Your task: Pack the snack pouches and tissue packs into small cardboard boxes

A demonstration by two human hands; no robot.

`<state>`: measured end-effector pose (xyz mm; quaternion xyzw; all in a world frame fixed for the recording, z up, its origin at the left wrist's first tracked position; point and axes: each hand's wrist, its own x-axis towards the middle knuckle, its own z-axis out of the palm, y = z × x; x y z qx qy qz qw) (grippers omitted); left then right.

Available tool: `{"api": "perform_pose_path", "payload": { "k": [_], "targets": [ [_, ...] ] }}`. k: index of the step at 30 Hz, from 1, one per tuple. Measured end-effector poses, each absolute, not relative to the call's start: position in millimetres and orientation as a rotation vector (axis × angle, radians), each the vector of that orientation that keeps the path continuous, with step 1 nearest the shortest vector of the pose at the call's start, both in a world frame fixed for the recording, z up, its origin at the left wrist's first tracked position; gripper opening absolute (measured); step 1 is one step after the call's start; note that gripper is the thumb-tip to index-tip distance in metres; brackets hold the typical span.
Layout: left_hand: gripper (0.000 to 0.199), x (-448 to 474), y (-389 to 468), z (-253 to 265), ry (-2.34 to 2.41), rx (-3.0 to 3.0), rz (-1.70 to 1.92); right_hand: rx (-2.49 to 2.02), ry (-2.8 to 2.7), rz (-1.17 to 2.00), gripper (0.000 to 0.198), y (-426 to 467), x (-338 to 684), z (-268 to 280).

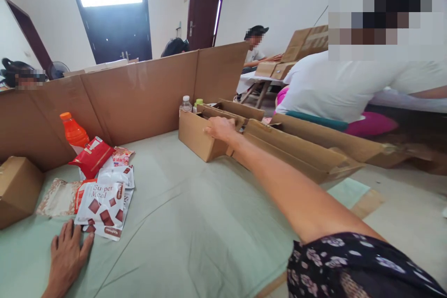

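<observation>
My left hand (67,254) lies flat with fingers spread on the pale green cloth (167,223), its fingertips beside a white "Su-per Meal" pouch (103,202). Around that pouch are more white pouches, a red packet (92,156) and a clear bag with a brown pattern (57,198). An orange bottle (74,130) stands tilted behind them. My right arm reaches forward, and my right hand (220,128) is curled over the upper edge of an open cardboard box (195,135). The fingertips are partly hidden. A clear bottle with a white cap (186,104) and a green-capped bottle (198,104) show at the box's far end.
A tall cardboard panel (139,98) walls off the back of the table. Another open cardboard box (279,144) extends to the right, and a closed carton (17,188) sits at the left edge. A person in a white shirt (324,84) sits close by on the right; others are beyond the panel.
</observation>
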<state>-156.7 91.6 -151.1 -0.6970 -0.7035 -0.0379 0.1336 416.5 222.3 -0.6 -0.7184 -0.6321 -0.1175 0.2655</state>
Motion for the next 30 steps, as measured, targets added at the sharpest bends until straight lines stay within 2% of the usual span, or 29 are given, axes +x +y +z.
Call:
{"api": "perform_pose_path", "payload": {
  "k": [4,8,13,17,20,23,26,30],
  "targets": [
    [0.059,-157.8,89.0,-143.5,-2.092,-2.084,-0.532,-1.845,-1.885,-0.284,0.035,196.5,412.9,-6.0],
    [0.054,-156.4,83.9,-130.5,-2.179,-1.974,-1.000,-1.729,-2.110,-0.231,0.031,134.0,394.8,-15.1],
    [0.056,-137.2,58.1,-128.0,-2.236,-1.892,-1.181,-1.139,-2.353,-0.144,0.025,30.9,364.5,-15.4],
    [0.056,-95.3,17.1,-125.3,-2.219,-2.074,-1.271,-0.906,-2.447,-0.032,0.023,-18.2,340.8,-4.0],
    [0.051,-65.6,-9.1,-101.1,-2.167,-2.383,-1.429,-0.775,-2.489,0.015,0.019,-28.2,324.9,3.7],
    [0.060,-51.9,-21.8,-61.0,-2.241,-2.724,-1.588,-0.688,-2.522,0.110,0.018,-30.0,304.5,7.6],
    [0.076,-51.1,-26.3,-22.3,-2.350,-2.833,-1.325,-0.663,-2.496,0.211,0.018,-33.8,279.5,8.9],
    [0.098,-53.4,-32.3,13.0,-2.484,-2.565,-0.744,-0.625,-2.440,0.282,0.022,-41.7,249.8,9.0]
  ]
}}
